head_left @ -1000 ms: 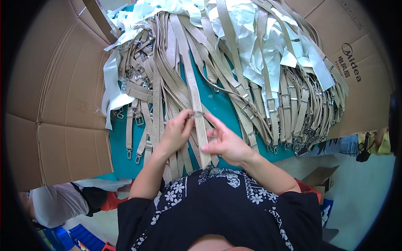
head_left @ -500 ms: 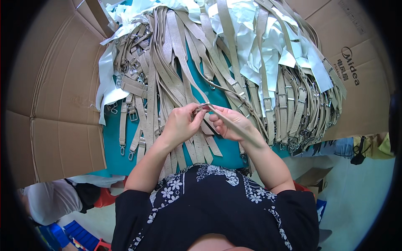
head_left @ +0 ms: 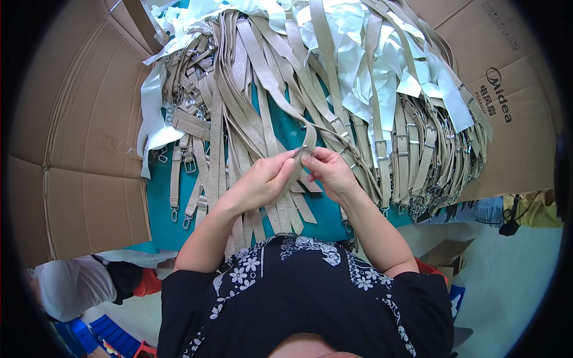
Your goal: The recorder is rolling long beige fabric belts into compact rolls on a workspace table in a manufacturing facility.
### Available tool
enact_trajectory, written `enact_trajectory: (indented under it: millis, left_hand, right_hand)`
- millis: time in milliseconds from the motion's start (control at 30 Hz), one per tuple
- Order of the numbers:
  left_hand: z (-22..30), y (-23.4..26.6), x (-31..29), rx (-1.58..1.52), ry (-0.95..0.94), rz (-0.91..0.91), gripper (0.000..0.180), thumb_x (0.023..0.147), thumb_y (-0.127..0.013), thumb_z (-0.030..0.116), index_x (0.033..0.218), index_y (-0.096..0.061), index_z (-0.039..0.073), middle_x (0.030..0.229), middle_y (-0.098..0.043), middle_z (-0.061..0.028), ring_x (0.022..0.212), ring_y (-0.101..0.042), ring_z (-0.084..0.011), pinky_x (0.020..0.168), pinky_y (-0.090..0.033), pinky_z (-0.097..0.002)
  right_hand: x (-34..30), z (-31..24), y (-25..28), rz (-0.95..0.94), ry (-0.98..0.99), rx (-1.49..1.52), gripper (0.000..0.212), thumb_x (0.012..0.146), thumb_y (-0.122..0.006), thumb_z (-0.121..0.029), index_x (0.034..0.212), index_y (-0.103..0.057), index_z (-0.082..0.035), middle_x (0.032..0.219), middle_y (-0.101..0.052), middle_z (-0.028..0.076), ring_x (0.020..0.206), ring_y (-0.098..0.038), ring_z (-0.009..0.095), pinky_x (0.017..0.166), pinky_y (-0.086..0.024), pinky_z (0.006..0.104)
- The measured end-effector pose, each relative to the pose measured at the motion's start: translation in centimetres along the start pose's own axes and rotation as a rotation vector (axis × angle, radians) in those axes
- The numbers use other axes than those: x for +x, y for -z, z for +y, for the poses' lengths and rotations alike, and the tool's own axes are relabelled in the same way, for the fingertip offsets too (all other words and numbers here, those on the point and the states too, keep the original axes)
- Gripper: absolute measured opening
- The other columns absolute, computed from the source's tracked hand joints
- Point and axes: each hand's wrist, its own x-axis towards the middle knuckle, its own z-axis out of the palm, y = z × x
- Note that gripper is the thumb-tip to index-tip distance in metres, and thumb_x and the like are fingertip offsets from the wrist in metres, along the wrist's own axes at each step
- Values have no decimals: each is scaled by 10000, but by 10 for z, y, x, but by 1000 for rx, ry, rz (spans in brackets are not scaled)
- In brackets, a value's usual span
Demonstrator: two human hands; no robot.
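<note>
Both hands meet over the middle of the heap, working on one beige strap (head_left: 268, 77) that runs down from the far side. My left hand (head_left: 271, 178) is closed with thumb and fingers pinching the strap just at a metal buckle (head_left: 303, 149). Against the buckle's other side, my right hand (head_left: 329, 170) pinches the strap between thumb and fingertips. The strap bends at the buckle, and its tail hangs down between the hands. Fingers partly hide the buckle, so I cannot tell how the strap sits in it. Below lie several loose punched straps (head_left: 271, 140).
Cardboard walls rise at the left (head_left: 89, 131) and at the right (head_left: 507, 89). Buckled straps (head_left: 418, 143) are piled on the right, straps with metal clips (head_left: 191, 119) on the left. White paper sheets (head_left: 358, 77) lie among them on a teal surface (head_left: 164, 206). A person (head_left: 71, 286) is at lower left.
My right hand has shifted from holding the strap's length to pinching at the buckle. The strap end that lay across my right wrist now hangs between my hands, and the buckle moved slightly right.
</note>
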Motion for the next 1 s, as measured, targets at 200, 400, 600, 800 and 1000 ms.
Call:
enact_trajectory:
  millis: [200,400,600,800,1000]
  left_hand:
    - [-5,9,-26,335,-88,196,242,744,-674,175,884,-581,0,764,-564,-100,677,-560,-237,618,-451,-321]
    - [7,12,-44,311,40,60,140,732,-689,96,787,-606,-2,685,-570,-27,585,-513,-101,528,-407,-231]
    - [16,28,-26,68,-313,336,93,738,-654,-19,821,-616,-2,723,-567,-19,611,-501,-61,548,-403,-188]
    - [3,42,-4,85,-387,405,102,722,-692,19,810,-644,3,734,-524,2,618,-475,-52,536,-380,-185]
    - [10,52,-11,193,-168,280,136,712,-717,73,763,-636,-23,706,-507,-3,597,-457,-54,522,-369,-194]
  right_hand:
    - [12,-8,-13,211,138,-23,162,822,-632,-214,848,-653,-55,728,-611,-8,635,-546,61,603,-439,202]
    - [23,-23,-16,200,272,-380,184,833,-621,-215,840,-633,-31,750,-628,27,655,-592,95,609,-481,231]
    - [27,-26,-32,68,51,-331,200,818,-639,-229,763,-596,-41,706,-601,16,613,-573,82,592,-474,219]
    - [27,-19,-42,57,0,-292,175,816,-625,-190,723,-575,-50,676,-590,15,576,-555,78,531,-445,209]
    - [32,-4,-42,-13,5,-270,156,829,-608,-168,735,-563,-52,689,-583,9,580,-552,75,544,-462,220]
